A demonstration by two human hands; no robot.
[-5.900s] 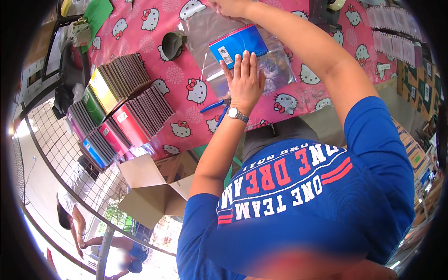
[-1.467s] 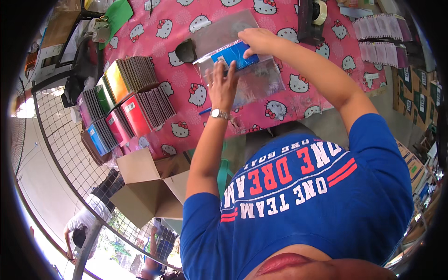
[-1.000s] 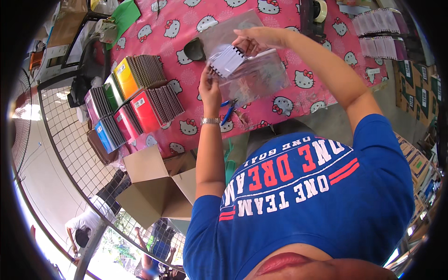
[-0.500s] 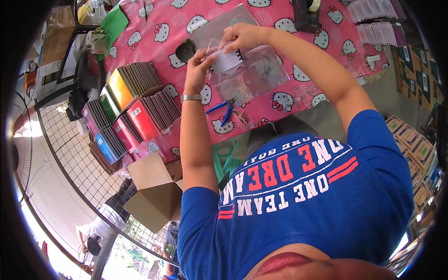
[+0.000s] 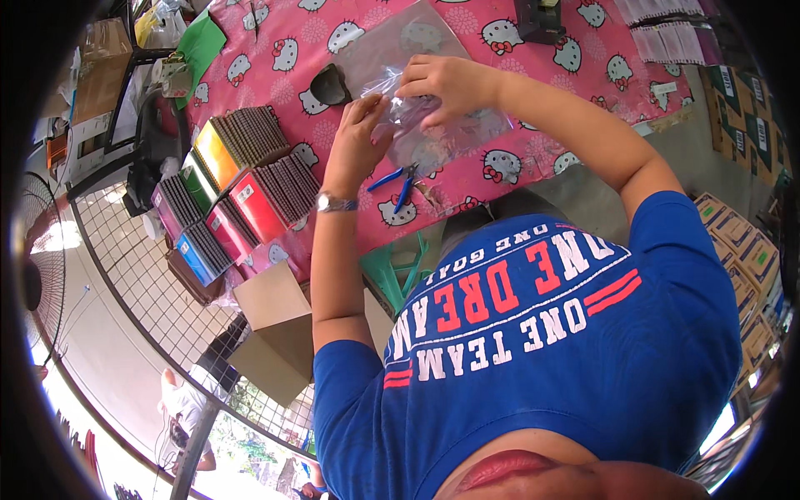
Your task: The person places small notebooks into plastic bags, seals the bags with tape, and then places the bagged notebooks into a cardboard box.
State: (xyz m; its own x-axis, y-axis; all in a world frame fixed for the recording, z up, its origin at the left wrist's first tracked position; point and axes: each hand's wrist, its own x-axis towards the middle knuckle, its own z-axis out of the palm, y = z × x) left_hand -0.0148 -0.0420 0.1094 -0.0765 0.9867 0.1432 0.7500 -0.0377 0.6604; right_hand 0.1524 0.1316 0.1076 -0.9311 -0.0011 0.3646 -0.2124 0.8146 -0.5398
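Crumpled, shiny clear plastic (image 5: 400, 108) lies between my hands, over a larger clear sheet (image 5: 421, 37) on the pink table. My left hand (image 5: 360, 133), with a silver watch on its wrist, curls its fingers on the near-left edge of the plastic. Opposite it, my right hand (image 5: 446, 90) has bent fingers on the plastic and the thumb lower down. What sits beneath the fingers is partly hidden. Blue-handled pliers (image 5: 402, 185) rest near the table's front edge, just below the plastic. A dark, stone-like lump (image 5: 331, 85) is left of my hands.
Several spiral notebooks (image 5: 250, 192) with coloured covers stand in stacks on the left. A black tape dispenser (image 5: 540, 23) is at the far edge. White bundles (image 5: 671, 42) lie at the far right. An open cardboard box (image 5: 275, 333) and a wire rack (image 5: 137, 275) stand at lower left.
The small white spiral pad between my hands is no longer visible; crumpled clear plastic shows there now. My right hand has moved down and right, and my left hand has shifted slightly lower.
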